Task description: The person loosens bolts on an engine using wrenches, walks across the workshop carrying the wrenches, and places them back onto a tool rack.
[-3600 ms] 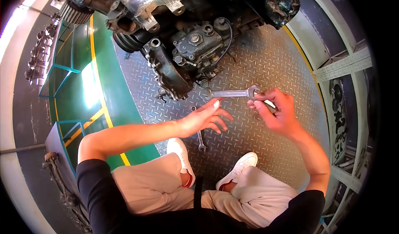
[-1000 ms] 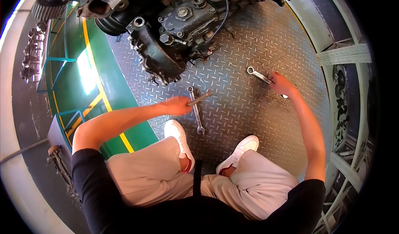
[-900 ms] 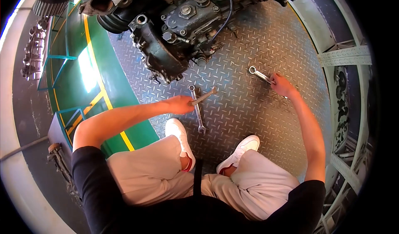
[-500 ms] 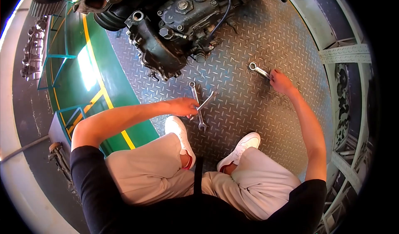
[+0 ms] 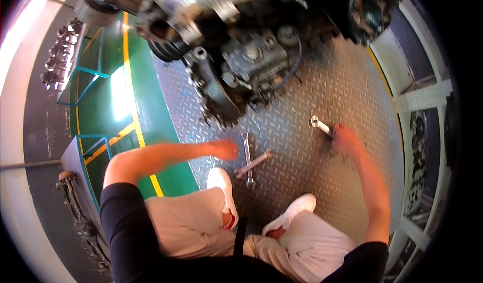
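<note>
My right hand is closed around one end of a ring spanner, whose ring end points to the left above the metal floor. To the left, my left hand hovers beside two crossed spanners and is apart from them; motion blur hides how its fingers are set. An upright-lying spanner has an open jaw at its near end. Across it lies a second spanner, slanting up to the right.
A large greasy engine stands ahead of me over the chequer-plate floor. My white shoes rest on the plate. Left are a green floor with yellow lines and blue frames. Pale metal racking stands right.
My left hand has let go of the slanting spanner, which now lies across the other one. My right hand still holds its ring spanner. The view has tilted up, showing more engine.
</note>
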`<action>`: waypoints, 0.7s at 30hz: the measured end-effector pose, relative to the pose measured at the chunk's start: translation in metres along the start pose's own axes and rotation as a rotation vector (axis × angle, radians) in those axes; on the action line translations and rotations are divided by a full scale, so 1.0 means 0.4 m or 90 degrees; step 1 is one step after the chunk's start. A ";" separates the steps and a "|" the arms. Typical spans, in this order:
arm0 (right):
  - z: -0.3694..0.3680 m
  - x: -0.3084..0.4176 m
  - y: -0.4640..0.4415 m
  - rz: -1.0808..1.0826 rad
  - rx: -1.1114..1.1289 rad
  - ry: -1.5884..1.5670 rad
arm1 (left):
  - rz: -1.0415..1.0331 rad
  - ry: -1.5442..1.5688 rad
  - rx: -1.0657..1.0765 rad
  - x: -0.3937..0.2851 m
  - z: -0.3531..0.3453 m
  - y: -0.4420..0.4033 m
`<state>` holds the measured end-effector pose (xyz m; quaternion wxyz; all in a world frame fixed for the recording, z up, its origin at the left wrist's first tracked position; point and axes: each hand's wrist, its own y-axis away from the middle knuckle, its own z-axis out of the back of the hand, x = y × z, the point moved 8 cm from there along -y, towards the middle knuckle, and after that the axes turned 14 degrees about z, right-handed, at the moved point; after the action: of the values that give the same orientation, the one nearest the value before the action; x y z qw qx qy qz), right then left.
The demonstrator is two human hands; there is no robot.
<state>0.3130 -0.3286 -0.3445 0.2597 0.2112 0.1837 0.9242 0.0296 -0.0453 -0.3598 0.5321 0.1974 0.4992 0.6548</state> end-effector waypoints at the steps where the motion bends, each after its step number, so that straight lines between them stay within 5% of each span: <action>1: -0.017 -0.013 -0.010 -0.010 0.012 0.027 | -0.023 0.005 -0.040 0.004 0.006 -0.001; 7: -0.003 0.040 0.009 0.013 0.045 0.077 | 0.026 -0.050 0.046 0.010 -0.012 -0.023; 9: 0.004 0.054 0.018 0.030 0.043 0.094 | -0.236 -0.337 -0.016 -0.016 -0.079 -0.084; 11: 0.011 0.063 0.015 0.044 0.041 0.112 | -0.092 -0.066 -0.047 -0.038 -0.012 -0.050; 14: 0.004 0.071 0.018 0.044 0.067 0.106 | -0.051 -0.065 0.102 -0.072 -0.015 -0.048; 21: 0.007 0.086 0.027 0.052 0.044 0.048 | -0.105 -0.226 0.092 -0.106 -0.002 -0.047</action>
<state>0.2830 -0.3175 -0.3272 0.2069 0.1926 0.2166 0.9344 0.0534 -0.0850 -0.3647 0.6482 0.3057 0.4579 0.5261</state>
